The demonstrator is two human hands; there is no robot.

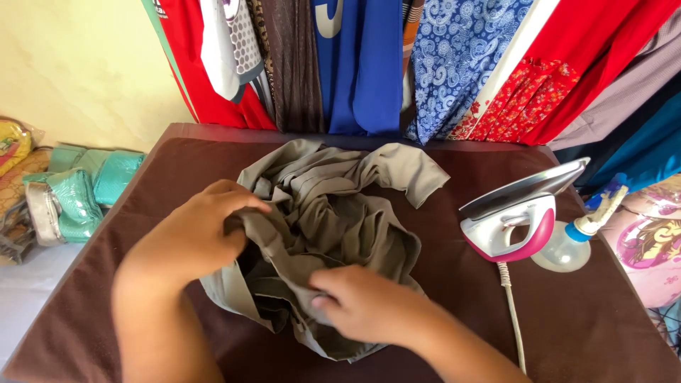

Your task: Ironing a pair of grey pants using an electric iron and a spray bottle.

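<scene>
While the brown padded ironing table (582,319) spreads widest, a crumpled grey-olive garment (333,213) lies heaped at its centre, stretching away toward the hanging clothes (369,64). Left hand (191,234) clutches a fold at the heap's left edge; right hand (365,301) pinches cloth at the near edge. Both touch it. An iron (514,220) stands well right.

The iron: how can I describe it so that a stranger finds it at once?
Look at the brown padded table. Right of the crumpled grey garment stands the iron, upright on its heel. It is white with a pink handle, unlike the clear spray bottle beside it.
</scene>
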